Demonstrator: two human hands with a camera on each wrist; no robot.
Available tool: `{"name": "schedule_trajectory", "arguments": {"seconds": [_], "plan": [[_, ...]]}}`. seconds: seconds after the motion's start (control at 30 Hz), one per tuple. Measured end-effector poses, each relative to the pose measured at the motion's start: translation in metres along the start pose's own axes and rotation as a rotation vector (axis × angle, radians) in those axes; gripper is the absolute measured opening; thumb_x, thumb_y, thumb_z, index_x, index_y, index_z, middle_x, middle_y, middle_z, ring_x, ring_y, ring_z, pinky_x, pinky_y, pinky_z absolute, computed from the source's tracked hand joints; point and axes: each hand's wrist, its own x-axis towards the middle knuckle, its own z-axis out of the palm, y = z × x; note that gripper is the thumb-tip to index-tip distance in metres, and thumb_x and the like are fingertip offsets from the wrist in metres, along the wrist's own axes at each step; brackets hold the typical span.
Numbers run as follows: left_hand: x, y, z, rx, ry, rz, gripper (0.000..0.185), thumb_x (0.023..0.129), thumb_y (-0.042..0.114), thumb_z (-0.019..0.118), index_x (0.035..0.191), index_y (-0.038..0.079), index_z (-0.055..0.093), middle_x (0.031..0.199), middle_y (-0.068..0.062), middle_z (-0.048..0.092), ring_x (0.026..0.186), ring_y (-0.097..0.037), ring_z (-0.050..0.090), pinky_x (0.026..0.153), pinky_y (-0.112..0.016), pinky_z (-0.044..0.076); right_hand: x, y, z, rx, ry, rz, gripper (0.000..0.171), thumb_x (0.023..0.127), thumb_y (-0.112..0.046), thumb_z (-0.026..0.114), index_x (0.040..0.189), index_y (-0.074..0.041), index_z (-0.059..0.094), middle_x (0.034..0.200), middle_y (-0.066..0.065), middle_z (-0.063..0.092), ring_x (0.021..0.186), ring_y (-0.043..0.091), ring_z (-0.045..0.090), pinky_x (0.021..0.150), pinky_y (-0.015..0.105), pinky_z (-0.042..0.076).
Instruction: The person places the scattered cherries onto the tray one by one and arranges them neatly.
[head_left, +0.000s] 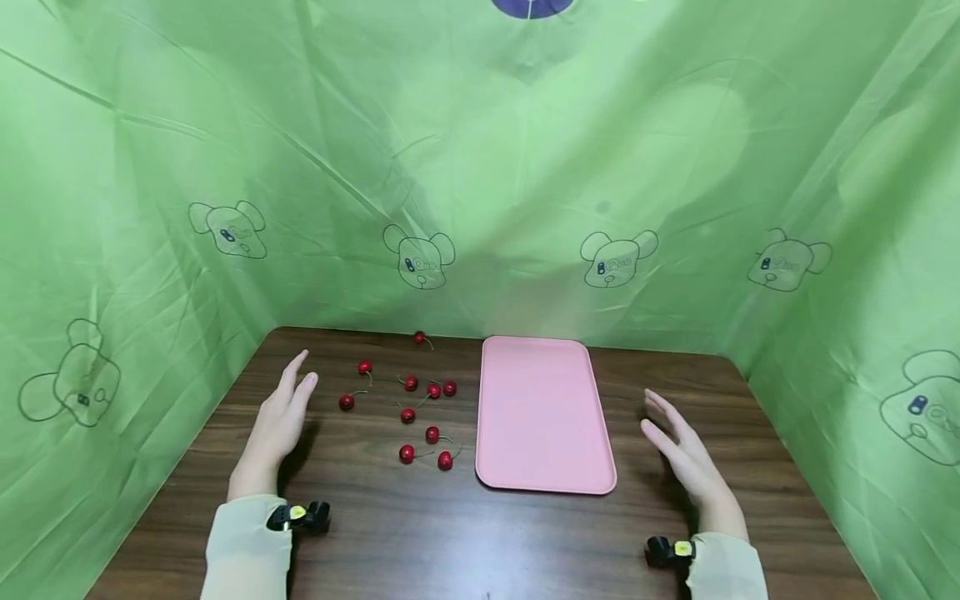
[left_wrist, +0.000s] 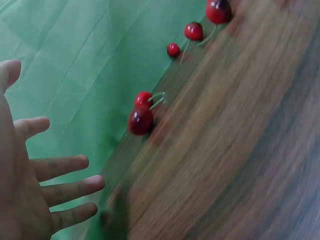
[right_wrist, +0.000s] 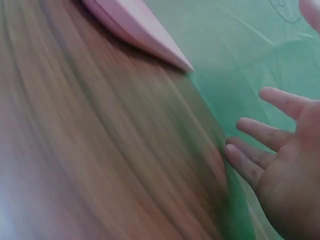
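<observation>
Several red cherries [head_left: 407,415] with green stems lie scattered on the table, left of a pink rectangular tray [head_left: 546,417]. My left hand [head_left: 279,417] hovers over the table's left side, fingers extended, holding nothing; the nearest cherry [head_left: 346,402] lies to its right. In the left wrist view, the spread fingers [left_wrist: 65,195] are apart from a pair of cherries [left_wrist: 141,120]. To the right of the tray, my right hand [head_left: 686,458] is raised with relaxed fingers and holds nothing. The right wrist view shows that hand [right_wrist: 285,155] apart from the tray's edge [right_wrist: 145,35].
The dark wood-grain table [head_left: 420,533] is enclosed at the back and sides by a green curtain [head_left: 510,167] printed with mouse-head outlines. A black band with a small device [head_left: 300,514] sits on the left wrist, and a similar device [head_left: 670,550] on the right.
</observation>
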Motion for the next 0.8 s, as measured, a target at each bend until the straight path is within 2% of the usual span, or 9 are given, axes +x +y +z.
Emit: {"name": "schedule_trajectory", "arguments": {"seconds": [0.17,0.3,0.53,0.63,0.8], "plan": [[0.004,0.002,0.011,-0.057,0.05,0.003,0.062,0.118,0.053,0.032,0.176,0.039,0.013,0.159,-0.028,0.054,0.125,-0.05,0.066,0.106,-0.074,0.041,0.01,-0.009,0.018,0.032,0.057,0.026,0.067,0.111,-0.03,0.067,0.168,-0.006,0.04,0.166,0.024,0.047,0.15,0.043,0.046,0.1,0.008,0.042],[0.007,0.005,0.02,-0.083,0.065,0.018,0.062,0.118,0.05,0.036,0.175,0.042,0.014,0.158,-0.027,0.055,0.12,-0.047,0.069,0.105,-0.072,0.042,0.016,-0.012,0.027,0.061,0.076,0.026,0.065,0.11,-0.028,0.07,0.165,-0.005,0.044,0.164,0.022,0.05,0.148,0.042,0.05,0.099,0.009,0.044],[0.01,0.001,0.031,-0.134,0.08,0.051,0.063,0.117,0.048,0.043,0.175,0.037,0.021,0.155,-0.027,0.058,0.121,-0.049,0.069,0.109,-0.067,0.043,0.027,-0.007,0.042,0.131,0.05,0.018,0.062,0.11,-0.023,0.069,0.163,-0.002,0.046,0.163,0.024,0.051,0.145,0.035,0.054,0.1,0.012,0.048],[0.012,-0.003,0.035,-0.133,0.088,0.057,0.065,0.116,0.047,0.049,0.175,0.036,0.023,0.153,-0.026,0.06,0.122,-0.046,0.068,0.105,-0.064,0.046,0.033,-0.003,0.046,0.151,0.014,0.019,0.061,0.11,-0.018,0.068,0.163,-0.001,0.046,0.163,0.024,0.05,0.143,0.03,0.057,0.099,0.014,0.05],[0.016,-0.009,0.038,-0.151,0.074,0.056,0.064,0.116,0.037,0.053,0.174,0.034,0.027,0.152,-0.022,0.063,0.122,-0.041,0.067,0.104,-0.059,0.045,0.037,0.005,0.052,0.154,-0.029,0.048,0.06,0.11,-0.016,0.068,0.163,0.0,0.045,0.161,0.026,0.051,0.131,0.01,0.061,0.095,0.016,0.054]]}}
